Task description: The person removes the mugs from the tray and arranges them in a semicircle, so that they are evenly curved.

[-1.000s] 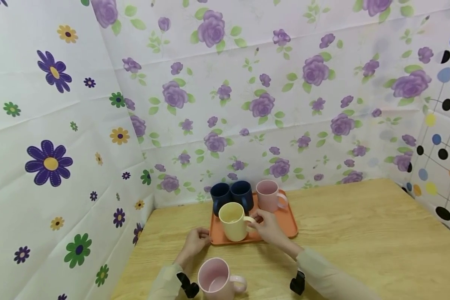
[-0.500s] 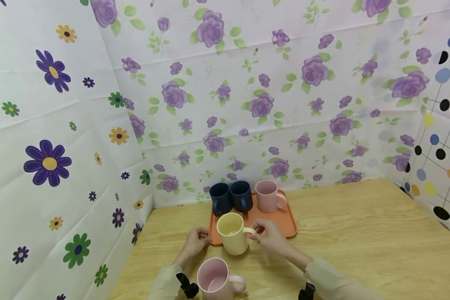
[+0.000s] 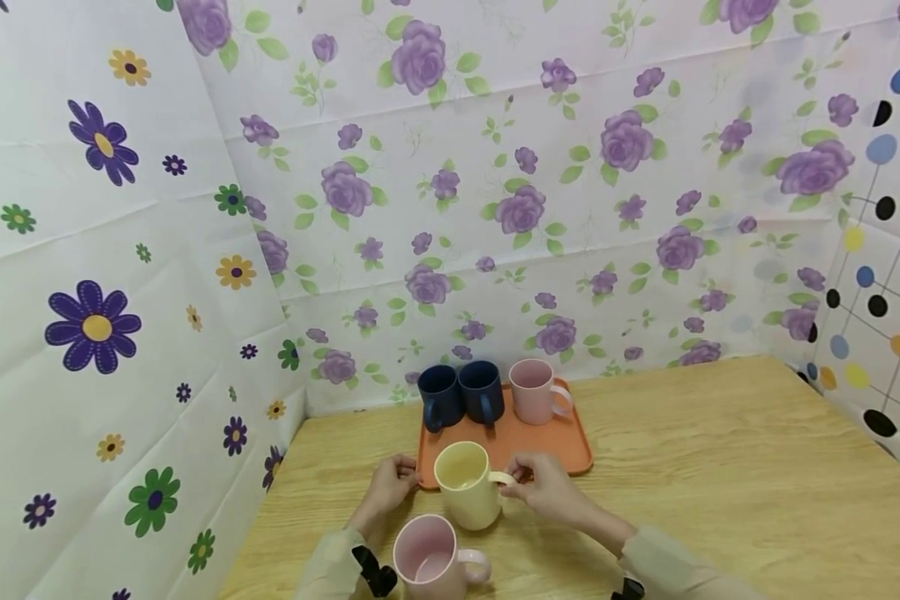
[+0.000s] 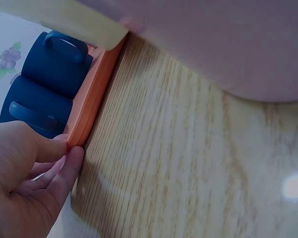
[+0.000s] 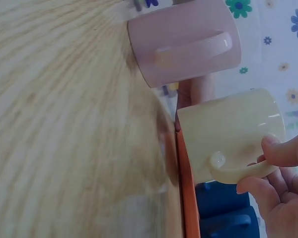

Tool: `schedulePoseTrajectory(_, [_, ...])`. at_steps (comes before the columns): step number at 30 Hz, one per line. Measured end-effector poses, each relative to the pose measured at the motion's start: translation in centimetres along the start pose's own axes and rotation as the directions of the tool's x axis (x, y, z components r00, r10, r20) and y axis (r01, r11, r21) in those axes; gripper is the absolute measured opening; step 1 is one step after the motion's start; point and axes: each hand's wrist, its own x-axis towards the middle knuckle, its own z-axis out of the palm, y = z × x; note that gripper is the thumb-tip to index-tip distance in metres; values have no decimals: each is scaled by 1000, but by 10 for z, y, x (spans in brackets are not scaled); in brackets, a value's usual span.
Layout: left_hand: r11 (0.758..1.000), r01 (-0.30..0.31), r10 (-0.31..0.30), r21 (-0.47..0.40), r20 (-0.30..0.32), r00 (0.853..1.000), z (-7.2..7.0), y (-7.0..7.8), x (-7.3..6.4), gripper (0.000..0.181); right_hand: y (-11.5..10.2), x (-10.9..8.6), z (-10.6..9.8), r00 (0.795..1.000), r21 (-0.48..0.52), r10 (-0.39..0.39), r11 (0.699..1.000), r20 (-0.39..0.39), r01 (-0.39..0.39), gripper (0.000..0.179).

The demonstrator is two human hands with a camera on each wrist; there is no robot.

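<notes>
View from the head: yellow mug [image 3: 468, 496] at the front rim of the orange tray [image 3: 547, 450], its base on the near side of that rim. Cannot tell whether the base touches the worktop [image 3: 720, 458] or hangs just above it. Right hand [image 3: 546, 490] pinches the handle [image 3: 499, 477]; left hand [image 3: 390, 485] grips the tray's near left corner. Two navy mugs [image 3: 481, 392] and a far pink mug [image 3: 534, 396] stand along the tray's back. Near pink mug [image 3: 429, 571] sits on the worktop, close in front of the yellow one; a swing toward it could knock the two together.

Left wrist: thumb and fingers pinch the tray corner. Tray looks thin and stiff, probably light plastic; a corner hold should steady it against sliding, though lifting there would likely tip the loaded mugs.

Right wrist: thumb on one side of the yellow mug's handle, fingers on the other. Walls glossy, rigid; judged light to middling, somewhat slippery, perhaps breakable if ceramic, material uncertain. Handle is the sound place to hold. Weight sits off to one side of the pinch, so the mug may roll or droop; fingers hooked deeper through the loop, or a palm against the wall, would steady it.
</notes>
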Motion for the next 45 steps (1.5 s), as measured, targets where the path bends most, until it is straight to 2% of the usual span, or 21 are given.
schedulePoseTrajectory(4, [1000, -5, 5, -1, -5, 1000, 0, 0, 0, 23, -1, -6, 0, 1000, 13, -9, 1000, 26, 9, 13])
schedulePoseTrajectory(12, [999, -16, 16, 50, -1, 1000, -2, -3, -2, 23, 5, -14, 4, 998, 48, -29, 998, 57, 27, 13])
schedulePoseTrajectory(21, [999, -5, 6, 54, -7, 1000, 0, -6, -1, 23, 7, -17, 5, 991, 92, 73, 992, 112, -83, 15])
schedulePoseTrajectory(26, [998, 0, 0, 56, -1, 1000, 0, -4, -2, 23, 8, -17, 4, 985, 87, 107, 989, 136, -120, 14])
schedulePoseTrajectory(33, [1000, 2, -2, 22, -3, 1000, 1, -3, -2, 23, 11, -17, 2, 972, 157, 140, 973, 190, -171, 17])
schedulePoseTrajectory(37, [1000, -10, 10, 6, -13, 1000, 1, -2, 0, 22, 13, -15, -1, 967, 144, 129, 976, 221, -163, 18])
schedulePoseTrajectory(45, [1000, -14, 13, -11, -22, 1000, 2, -1, 0, 22, 19, -11, -11, 950, 211, 75, 967, 305, -144, 19])
